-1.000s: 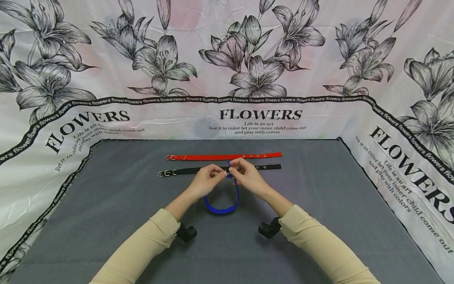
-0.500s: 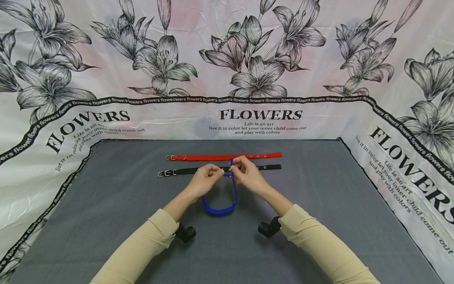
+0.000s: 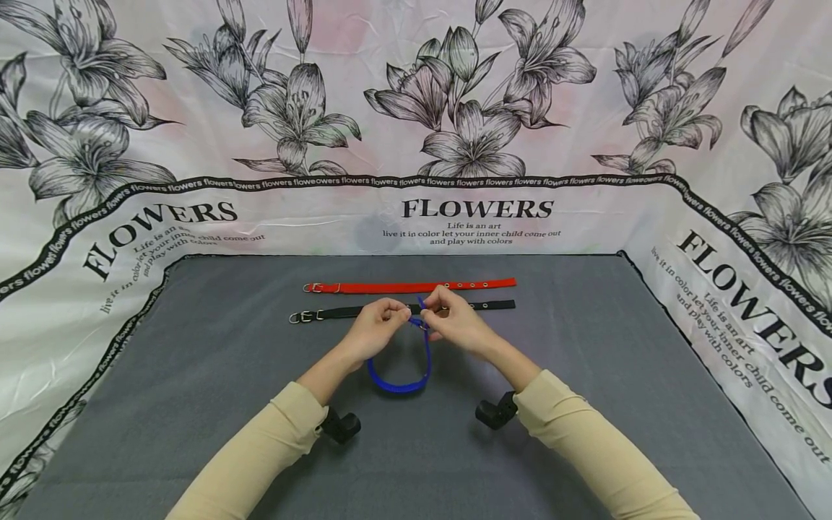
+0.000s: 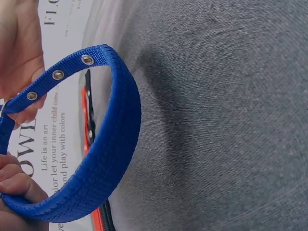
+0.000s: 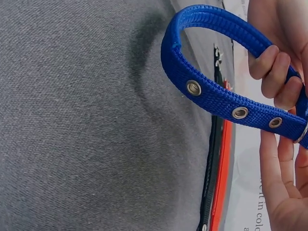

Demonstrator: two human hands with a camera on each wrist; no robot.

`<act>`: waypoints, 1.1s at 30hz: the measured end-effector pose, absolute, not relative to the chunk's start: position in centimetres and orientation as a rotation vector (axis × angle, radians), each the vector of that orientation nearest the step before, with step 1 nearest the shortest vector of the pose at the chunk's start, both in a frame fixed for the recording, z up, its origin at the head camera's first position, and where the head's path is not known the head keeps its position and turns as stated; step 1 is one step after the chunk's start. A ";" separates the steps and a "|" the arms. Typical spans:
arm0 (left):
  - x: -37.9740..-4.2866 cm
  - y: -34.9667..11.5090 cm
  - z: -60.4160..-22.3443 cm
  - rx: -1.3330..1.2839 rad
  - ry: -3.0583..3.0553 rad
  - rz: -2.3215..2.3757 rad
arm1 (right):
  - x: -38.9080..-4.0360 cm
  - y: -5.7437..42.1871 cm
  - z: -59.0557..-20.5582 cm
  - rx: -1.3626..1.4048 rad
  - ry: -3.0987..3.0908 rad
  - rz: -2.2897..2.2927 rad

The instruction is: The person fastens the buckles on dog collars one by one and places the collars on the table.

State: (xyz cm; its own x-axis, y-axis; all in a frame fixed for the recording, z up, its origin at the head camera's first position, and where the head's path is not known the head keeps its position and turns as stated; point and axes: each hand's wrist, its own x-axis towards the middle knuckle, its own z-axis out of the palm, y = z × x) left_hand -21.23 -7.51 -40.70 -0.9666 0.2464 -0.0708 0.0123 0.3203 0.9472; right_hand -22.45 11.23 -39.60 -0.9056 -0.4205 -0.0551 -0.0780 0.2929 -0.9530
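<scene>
A blue dog collar is bent into a loop above the table, its thicker padded part hanging lowest. My left hand grips it near the buckle end; in the left wrist view curled fingers wrap that side. With thumb and fingers, my right hand pinches the strap's free end, which sticks up past a metal ring. Several metal eyelets show along the strap in the right wrist view. Fingers largely hide the buckle.
Behind the hands, a black collar and a red collar lie flat, roughly parallel, buckles to the left. The grey tabletop meets a flower-printed cloth at the back and sides.
The strap's free end stood more upright half a second ago and now leans left and lower. The blue loop has shifted slightly left over the second. Both hands keep hold.
</scene>
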 end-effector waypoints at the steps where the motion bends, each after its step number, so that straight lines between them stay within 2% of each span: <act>1: -21.2 -7.5 -40.6 0.242 2.379 1.713 | -22.5 11.2 -39.5 -0.449 2.270 -1.639; 14: -21.3 -7.5 -40.1 0.302 2.401 1.690 | -22.5 11.2 -38.2 -0.482 2.282 -1.530; 33: -21.5 -7.5 -40.6 0.250 2.401 1.708 | -22.3 11.6 -39.6 -0.516 2.350 -1.461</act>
